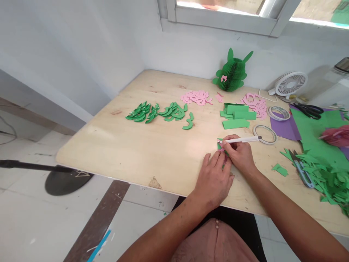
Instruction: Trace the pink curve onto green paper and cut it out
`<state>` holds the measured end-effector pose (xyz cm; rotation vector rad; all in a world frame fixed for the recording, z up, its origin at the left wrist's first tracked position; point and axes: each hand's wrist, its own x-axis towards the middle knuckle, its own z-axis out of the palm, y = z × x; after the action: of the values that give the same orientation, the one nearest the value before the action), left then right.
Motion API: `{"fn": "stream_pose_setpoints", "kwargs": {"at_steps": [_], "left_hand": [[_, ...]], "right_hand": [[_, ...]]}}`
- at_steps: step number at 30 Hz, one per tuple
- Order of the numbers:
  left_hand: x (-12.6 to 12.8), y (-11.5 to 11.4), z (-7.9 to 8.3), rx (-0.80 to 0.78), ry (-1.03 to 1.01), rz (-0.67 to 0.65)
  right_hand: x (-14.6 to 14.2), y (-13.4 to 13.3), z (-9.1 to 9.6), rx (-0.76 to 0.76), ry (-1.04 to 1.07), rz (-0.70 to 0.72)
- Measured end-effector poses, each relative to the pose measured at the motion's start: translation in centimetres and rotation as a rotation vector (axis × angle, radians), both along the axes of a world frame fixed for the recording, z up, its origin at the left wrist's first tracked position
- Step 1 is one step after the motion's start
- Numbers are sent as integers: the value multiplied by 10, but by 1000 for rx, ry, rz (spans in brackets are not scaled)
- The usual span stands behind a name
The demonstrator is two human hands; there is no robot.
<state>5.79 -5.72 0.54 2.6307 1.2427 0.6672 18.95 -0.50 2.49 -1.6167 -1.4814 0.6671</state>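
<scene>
Paper (219,146), a small green piece, lies on the counter (136,153) under both hands. The left hand (215,178) presses it flat, fingers extended; the right hand (240,154) grips a pen (242,139), tip at the paper. This looks like tracing, which calls for firm, steady pressure.

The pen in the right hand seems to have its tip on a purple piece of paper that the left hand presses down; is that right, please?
Not quite: the piece is green, not purple. The head view shows the right hand holding the pen with its tip on that small green piece, which the left hand presses down.
</scene>
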Motion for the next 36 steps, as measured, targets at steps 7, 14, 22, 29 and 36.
{"fn": "stream_pose_setpoints", "kwargs": {"at_steps": [7,14,22,29,36], "left_hand": [[0,0,-1,-28,17,-3],[0,0,0,-23,12,-1],[1,0,-1,-10,9,0],[1,0,-4,16,13,0],[1,0,-5,35,19,-3]], "right_hand": [[-1,-1,1,-6,25,-6],[-1,-1,-3,62,131,-54],[5,-3,-8,75,41,23],[8,-4,-11,94,-62,60],[8,-3,-13,99,-119,69]]}}
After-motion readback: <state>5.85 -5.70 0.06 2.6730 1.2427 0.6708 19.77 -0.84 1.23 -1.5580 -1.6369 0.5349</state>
